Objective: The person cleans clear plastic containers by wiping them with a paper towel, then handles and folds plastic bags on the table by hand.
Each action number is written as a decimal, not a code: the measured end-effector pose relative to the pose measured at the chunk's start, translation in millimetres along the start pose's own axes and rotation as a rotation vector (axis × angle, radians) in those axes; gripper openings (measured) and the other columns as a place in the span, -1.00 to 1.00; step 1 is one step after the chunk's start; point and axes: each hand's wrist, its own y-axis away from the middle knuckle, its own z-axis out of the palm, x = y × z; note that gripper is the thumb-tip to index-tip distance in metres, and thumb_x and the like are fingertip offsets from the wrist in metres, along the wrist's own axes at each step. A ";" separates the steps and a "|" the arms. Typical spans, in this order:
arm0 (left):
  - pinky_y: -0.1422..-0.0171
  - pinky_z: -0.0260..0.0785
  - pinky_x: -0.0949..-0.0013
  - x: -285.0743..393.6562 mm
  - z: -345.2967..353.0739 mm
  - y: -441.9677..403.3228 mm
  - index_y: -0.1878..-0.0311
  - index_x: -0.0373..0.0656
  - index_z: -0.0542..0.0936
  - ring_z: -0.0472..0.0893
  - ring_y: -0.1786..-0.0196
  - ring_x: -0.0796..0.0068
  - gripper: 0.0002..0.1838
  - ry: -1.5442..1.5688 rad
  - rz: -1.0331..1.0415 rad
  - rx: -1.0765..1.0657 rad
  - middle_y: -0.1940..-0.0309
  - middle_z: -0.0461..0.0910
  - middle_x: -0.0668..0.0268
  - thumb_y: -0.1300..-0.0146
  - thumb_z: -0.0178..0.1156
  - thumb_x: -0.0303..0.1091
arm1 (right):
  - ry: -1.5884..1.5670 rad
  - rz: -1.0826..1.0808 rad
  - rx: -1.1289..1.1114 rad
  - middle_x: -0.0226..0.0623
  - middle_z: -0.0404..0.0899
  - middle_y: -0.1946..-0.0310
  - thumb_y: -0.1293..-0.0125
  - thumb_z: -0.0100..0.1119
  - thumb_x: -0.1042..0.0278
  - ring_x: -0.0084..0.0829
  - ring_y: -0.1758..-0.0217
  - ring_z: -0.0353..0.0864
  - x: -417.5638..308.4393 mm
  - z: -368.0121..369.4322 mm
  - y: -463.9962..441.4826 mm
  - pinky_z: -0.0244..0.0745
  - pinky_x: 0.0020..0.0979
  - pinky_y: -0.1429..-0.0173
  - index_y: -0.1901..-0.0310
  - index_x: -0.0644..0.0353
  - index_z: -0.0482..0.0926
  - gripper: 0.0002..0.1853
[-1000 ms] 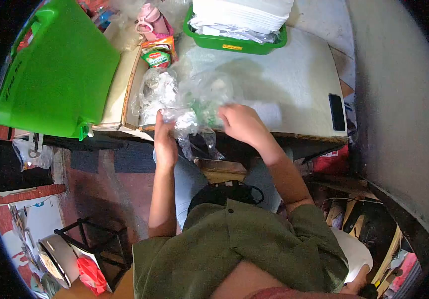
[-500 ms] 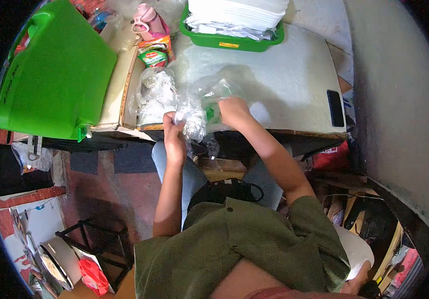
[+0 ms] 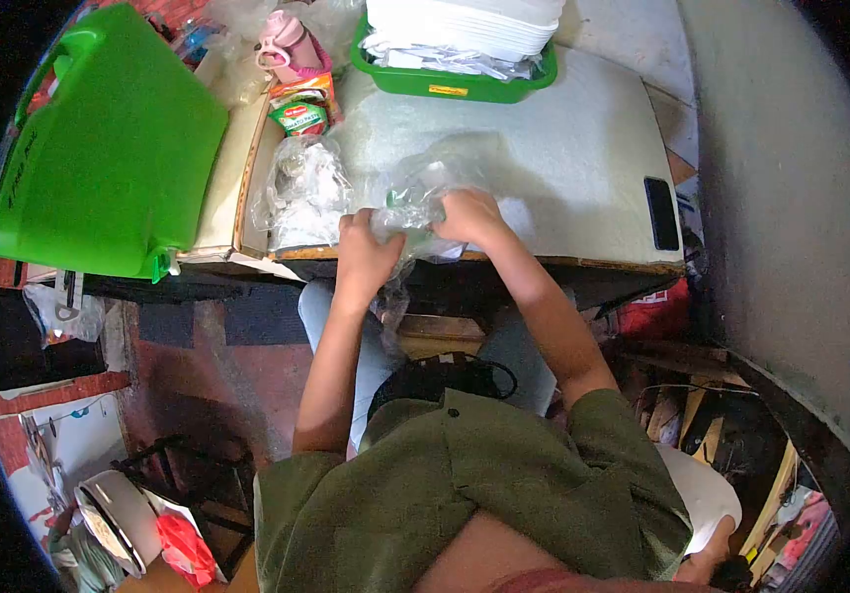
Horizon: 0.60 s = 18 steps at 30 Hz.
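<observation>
A transparent plastic bag (image 3: 411,215), crumpled and shiny, stretches between my two hands at the table's near edge. My left hand (image 3: 370,257) is closed on its left side, thumb pointing right. On the other side, my right hand (image 3: 468,215) is curled into a grip on the same plastic; its fingertips are partly hidden. Some loose plastic hangs below the table edge by my lap. A patch of green shows through the film. Just left of my left hand lies a transparent bag with white contents (image 3: 308,193).
A green tub (image 3: 455,87) of white foam containers stands at the back. A phone (image 3: 660,213) lies at the right edge. On the left are a large green plastic container (image 3: 109,148), a pink bottle (image 3: 289,44) and a tomato paste pouch (image 3: 300,120). A wall rises at right.
My left hand has moved right and turned, closer to my right hand. The plastic between them is now bunched, and the white bundle seen at my left fingers no longer shows.
</observation>
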 end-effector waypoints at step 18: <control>0.09 0.34 0.46 15.6 -4.4 -2.6 -0.13 -0.24 0.22 0.44 0.20 0.49 -0.42 0.650 -0.356 -0.047 0.18 0.49 0.19 -0.07 0.28 -0.50 | -0.259 0.317 0.344 0.23 0.59 0.31 -0.22 0.21 0.38 0.11 0.12 0.62 -14.9 -14.7 11.2 0.49 -0.01 0.03 -0.05 0.31 0.35 -0.59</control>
